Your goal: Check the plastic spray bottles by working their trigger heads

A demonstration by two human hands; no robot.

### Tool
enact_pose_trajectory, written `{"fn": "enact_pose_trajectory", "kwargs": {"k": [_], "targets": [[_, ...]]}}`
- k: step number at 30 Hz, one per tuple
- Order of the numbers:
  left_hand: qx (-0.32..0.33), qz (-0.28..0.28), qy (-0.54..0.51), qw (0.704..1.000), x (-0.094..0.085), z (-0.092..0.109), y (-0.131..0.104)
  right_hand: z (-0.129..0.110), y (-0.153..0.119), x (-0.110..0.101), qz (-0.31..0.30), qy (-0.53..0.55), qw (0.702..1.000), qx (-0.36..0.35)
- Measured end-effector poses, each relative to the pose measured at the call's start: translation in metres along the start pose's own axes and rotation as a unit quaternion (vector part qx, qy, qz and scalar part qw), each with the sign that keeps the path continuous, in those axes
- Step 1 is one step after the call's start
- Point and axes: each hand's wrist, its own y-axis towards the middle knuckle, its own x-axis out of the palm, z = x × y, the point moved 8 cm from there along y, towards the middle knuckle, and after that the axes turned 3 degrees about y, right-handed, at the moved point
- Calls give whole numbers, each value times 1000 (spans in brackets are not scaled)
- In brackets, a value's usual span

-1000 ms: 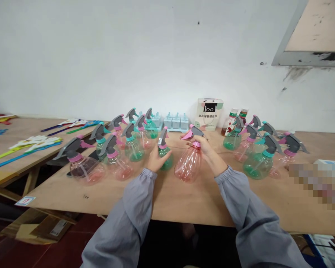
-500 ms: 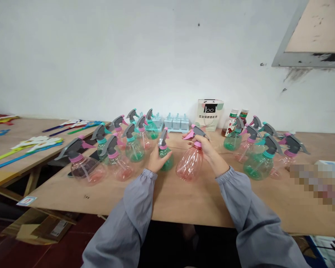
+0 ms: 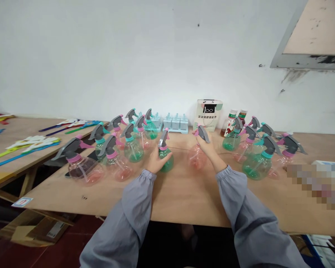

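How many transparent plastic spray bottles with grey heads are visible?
16: left group, eight; right group, six; one green bottle in the left hand, one pink bottle in the right hand. More may be hidden.

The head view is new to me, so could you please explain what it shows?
There is no machine here: a camera worn on a person's head looks forward and down at two bare hands. The left hand is around a green bottle; the right hand holds a pink bottle by its grey spray head. More spray bottles stand on the table to either side, and a paper bag stands behind, near the wall.
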Motion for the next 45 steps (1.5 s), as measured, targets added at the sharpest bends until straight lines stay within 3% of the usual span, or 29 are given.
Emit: {"fn": "enact_pose_trajectory", "kwargs": {"k": [2, 5, 10, 14, 19, 24, 30, 37, 42, 45], "targets": [[-14, -1, 4, 1000, 0, -1, 0, 8, 6, -16, 32, -53, 997, -54], [-34, -2, 14, 999, 0, -5, -1, 26, 15, -36, 64, -117, 989, -66], [-25, -1, 17, 1000, 0, -5, -1, 52, 17, -61, 106, -177, 978, -30], [-26, -5, 18, 999, 0, -6, -1, 81, -4, -72, 123, -235, 964, 13], [-24, -2, 10, 1000, 0, -6, -1, 109, -30, -80, 130, -273, 953, -4], [-19, -5, 0, 1000, 1, -8, -1, 132, -24, -99, 187, -365, 908, 87], [-27, 8, -8, 1000, -1, -10, -1, 142, -6, -108, 209, -397, 890, 88], [-32, 0, 4, 999, 0, -7, -2, 154, 5, -116, 213, -377, 896, 98], [-26, 1, 4, 1000, 1, -9, -1, 145, 1, -114, 222, -355, 905, 73], [-9, -1, 9, 1000, 0, -6, -1, 125, -15, -112, 242, -324, 914, 37]]}}
